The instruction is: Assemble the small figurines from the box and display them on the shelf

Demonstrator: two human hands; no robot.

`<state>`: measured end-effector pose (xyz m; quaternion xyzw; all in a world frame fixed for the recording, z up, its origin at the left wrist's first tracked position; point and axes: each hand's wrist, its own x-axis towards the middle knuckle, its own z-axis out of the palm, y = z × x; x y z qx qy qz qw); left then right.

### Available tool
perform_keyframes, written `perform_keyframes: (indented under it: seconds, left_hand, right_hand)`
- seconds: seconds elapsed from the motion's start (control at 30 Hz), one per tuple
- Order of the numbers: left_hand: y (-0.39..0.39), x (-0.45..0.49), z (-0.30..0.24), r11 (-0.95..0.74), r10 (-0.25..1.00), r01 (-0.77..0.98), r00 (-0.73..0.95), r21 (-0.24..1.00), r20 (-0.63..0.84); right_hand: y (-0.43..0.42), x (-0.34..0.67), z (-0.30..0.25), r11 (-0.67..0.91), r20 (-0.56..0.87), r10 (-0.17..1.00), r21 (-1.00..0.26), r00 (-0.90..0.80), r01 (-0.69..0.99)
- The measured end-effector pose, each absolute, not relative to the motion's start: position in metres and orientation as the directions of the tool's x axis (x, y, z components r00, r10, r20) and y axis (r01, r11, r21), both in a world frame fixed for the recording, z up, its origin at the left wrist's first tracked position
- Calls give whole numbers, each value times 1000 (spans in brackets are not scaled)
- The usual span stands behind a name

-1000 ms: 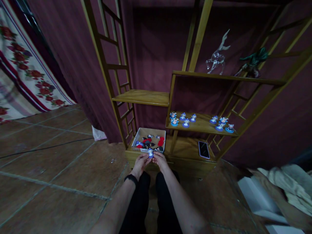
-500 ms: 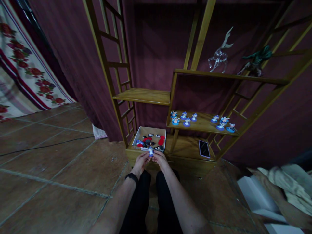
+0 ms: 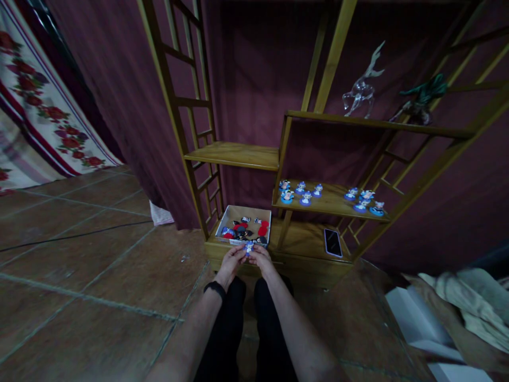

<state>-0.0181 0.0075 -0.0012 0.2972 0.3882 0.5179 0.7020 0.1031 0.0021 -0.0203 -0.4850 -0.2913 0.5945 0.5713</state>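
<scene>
Showing a two-handed hold: the left hand and the right hand meet just beyond the near rim of the shallow box, on the person's side. Each grip is narrow, the fingertips pinching one small purple-and-white figurine from either side. Whether this figurine touches the box cannot be told. A dark wristband encircles the left wrist. Inside the box lie red pieces, black pieces and, in its near left part, a bluish piece. To the right of the box, at its own level, rests a dark-screened phone. Above and right of the box, a wooden shelf bears nine standing figurines: five at the end nearer the box, four at the farther end. Higher still, right of the box, stand a clear animal ornament and a dark green ornament.
</scene>
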Motion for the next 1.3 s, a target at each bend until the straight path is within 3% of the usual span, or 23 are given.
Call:
perform_keyframes:
  seconds: [0.73, 1.3]
  left_hand:
    - [12, -22, -3, 361, 932, -536, 172, 763, -319]
    - [12, -20, -3, 348, 935, -397, 212, 849, -284]
  right_hand:
    - [-10, 104, -1, -206, -267, 962, -852, 62, -482]
    - [-4, 101, -11, -106, -159, 975, -946, 153, -306]
